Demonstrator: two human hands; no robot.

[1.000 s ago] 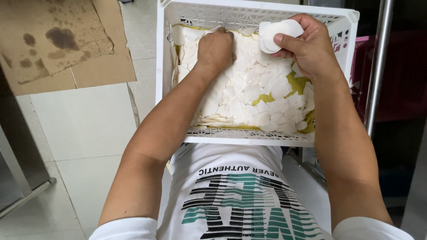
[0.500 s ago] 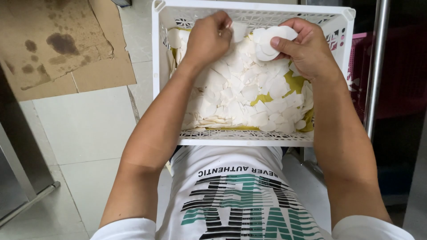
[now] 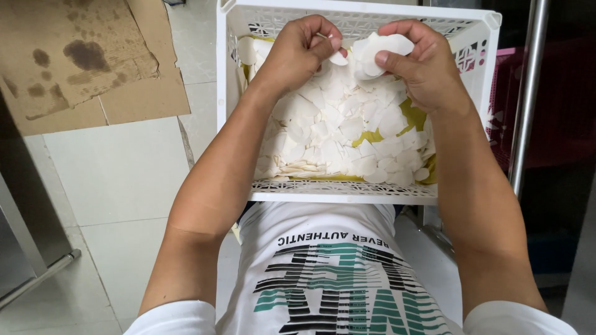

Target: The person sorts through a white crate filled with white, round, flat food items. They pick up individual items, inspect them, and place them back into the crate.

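Presently, findings at the white crate (image 3: pixel 357 192), taken as the reference:

1. My left hand (image 3: pixel 298 53) is at the crate's far-left end, fingers curled in and pinching one small white slice (image 3: pixel 339 59) between thumb and fingertip
2. My right hand (image 3: pixel 422 65) is at the far-right end, just beside the left, fingers closed around a small stack of white slices (image 3: pixel 382 49), thumb pressed on its near face
3. The pinched slice lies between the two hands, touching or almost touching the stack; I cannot tell which
4. Orientation: the stack is held on edge, long axis running roughly across the crate, flat faces turned towards me and away. The single slice is too small to give a heading
5. Progress, as a judgement: early. Only a handful is gathered in the right hand, while a deep loose heap of slices (image 3: pixel 335 133) fills the crate floor over a yellow liner (image 3: pixel 411 115), unsorted
6. Outside the crate, to its left: stained cardboard (image 3: pixel 81 59) on the tiled floor
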